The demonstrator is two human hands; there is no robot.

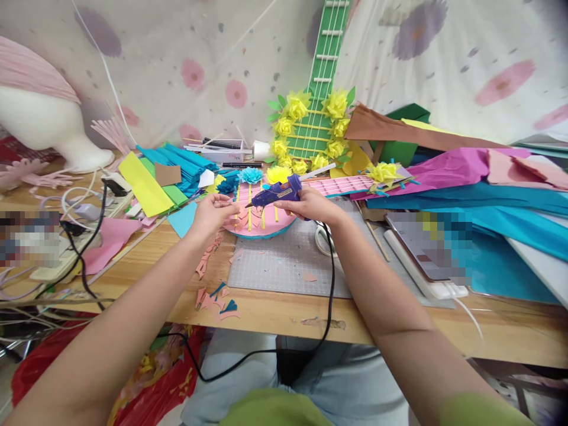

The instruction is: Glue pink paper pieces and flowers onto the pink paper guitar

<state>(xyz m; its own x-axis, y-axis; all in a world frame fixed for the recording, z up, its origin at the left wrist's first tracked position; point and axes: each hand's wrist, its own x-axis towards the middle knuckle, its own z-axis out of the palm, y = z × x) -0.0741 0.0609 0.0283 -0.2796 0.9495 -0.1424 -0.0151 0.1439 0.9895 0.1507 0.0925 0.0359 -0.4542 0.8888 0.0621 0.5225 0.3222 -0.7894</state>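
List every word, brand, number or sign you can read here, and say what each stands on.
No text is readable.
Blue glue gun: pale label, too small and blurred to read.
Grey cutting mat: grid lines, no legible numbers.
Flat grey device: partly pixelated, nothing legible.

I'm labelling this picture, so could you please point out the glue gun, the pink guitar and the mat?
Glue gun (278,191): head view, on its blue body.
Pink guitar (268,223): head view, on its body, between yellow strips.
Mat (276,265): head view, on its bare grey surface.
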